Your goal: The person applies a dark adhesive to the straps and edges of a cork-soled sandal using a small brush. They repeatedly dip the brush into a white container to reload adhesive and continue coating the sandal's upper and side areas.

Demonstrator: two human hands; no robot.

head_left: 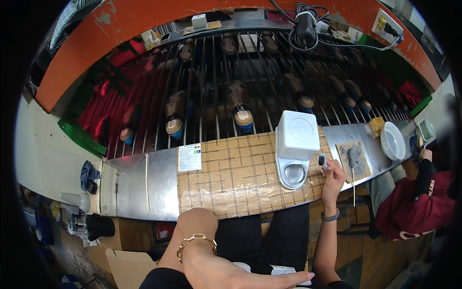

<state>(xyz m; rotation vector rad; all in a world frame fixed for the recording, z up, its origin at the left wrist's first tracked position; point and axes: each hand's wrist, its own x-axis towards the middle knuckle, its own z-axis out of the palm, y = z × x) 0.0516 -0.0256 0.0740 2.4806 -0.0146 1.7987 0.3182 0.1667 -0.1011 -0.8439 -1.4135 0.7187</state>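
Note:
My right hand (pixel 334 179), with a dark bracelet at its wrist, is closed on a small pale stick-like object with a dark end (pixel 322 162); its kind is unclear. Right beside it, a white box-shaped container (pixel 298 134) stands on a white base with a small round cup (pixel 294 174). My left hand (pixel 240 278) is low in the picture, close to my body, below a gold chain bracelet on the wrist. One of its fingers stretches out to the right; the others are hidden. Below the container lies a brown sheet with a grid (pixel 231 178).
Shoes (pixel 239 103) lie on a rod conveyor (pixel 207 120) beyond the bench. To the right are a dark-stained board (pixel 354 159) with a thin stick, a white bowl (pixel 392 141) and a co-worker in a maroon top (pixel 418 204). A black device with cables (pixel 306 29) hangs above.

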